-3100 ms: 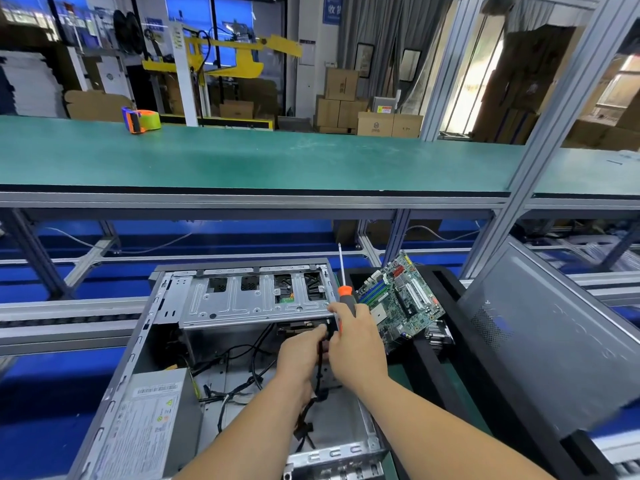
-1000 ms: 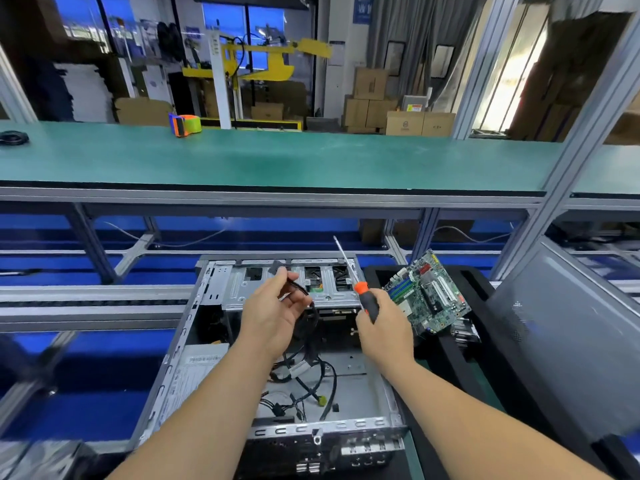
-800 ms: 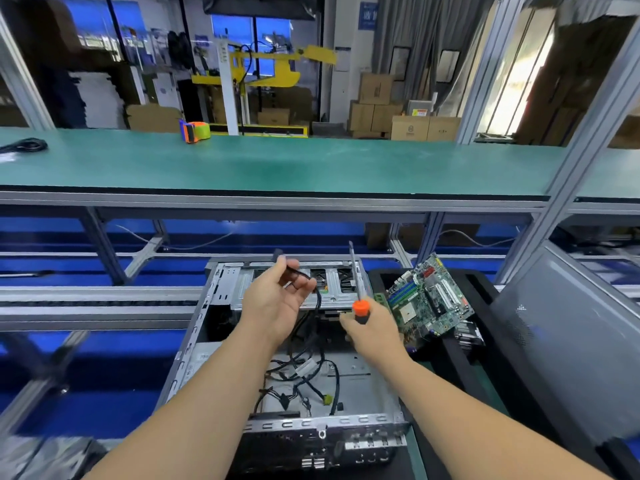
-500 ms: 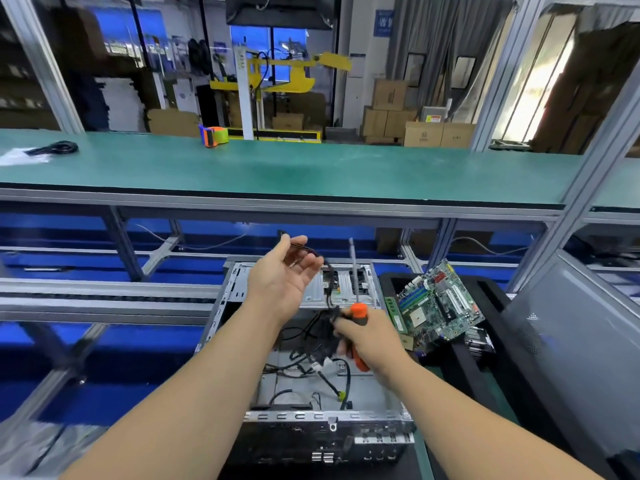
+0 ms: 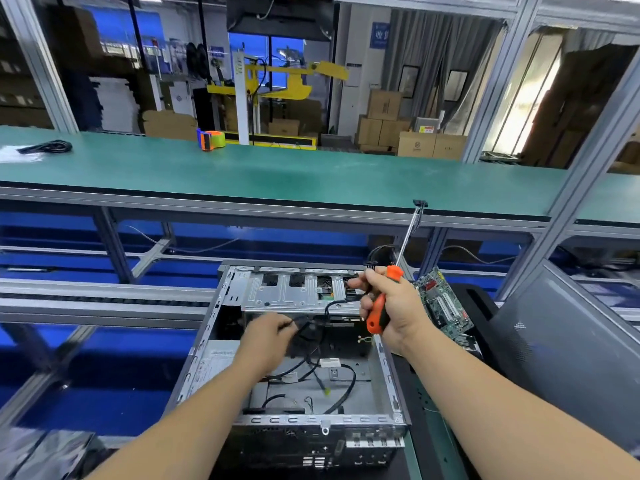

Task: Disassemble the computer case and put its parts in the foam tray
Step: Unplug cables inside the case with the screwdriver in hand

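Two hands over the open computer case on the bench: left hand inside it, gripping black cables; right hand clutches orange screwdriver plus a cable. Motherboard leans in black foam tray, right of case.

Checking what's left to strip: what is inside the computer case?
Inside the computer case: loose black cables, a labelled power supply, the drive cage. The left hand covers some cabling.

Green-topped bench carries 1 orange tape dispenser and 1 coiled black cable, well apart.
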